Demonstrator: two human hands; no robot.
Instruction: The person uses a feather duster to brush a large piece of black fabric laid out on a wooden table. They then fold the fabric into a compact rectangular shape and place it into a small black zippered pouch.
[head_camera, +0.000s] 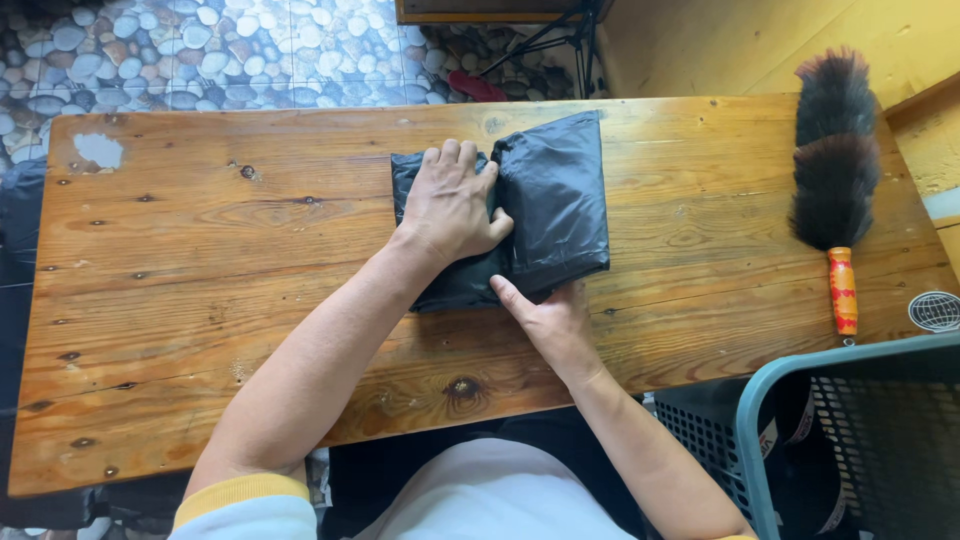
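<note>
You are pressing your spread left hand (452, 203) flat on the black bag (555, 195) mid-desk (200, 260), your right hand (545, 315) pinching its near edge, folding seemingly mostly done, final tucks remaining.

Left hand (452, 205) lying flat, palm down, fingers together pointing to 12 o'clock, forearm running back toward 7. Right hand (548, 318) sitting at 5 o'clock of left, thumb stretching toward 10, fingers tucked out of sight, forearm trailing to 5.

A home, it seems: worn wooden table (200, 300), pebble-pattern floor (200, 50), feather duster (835, 160), plastic basket (850, 440).
</note>
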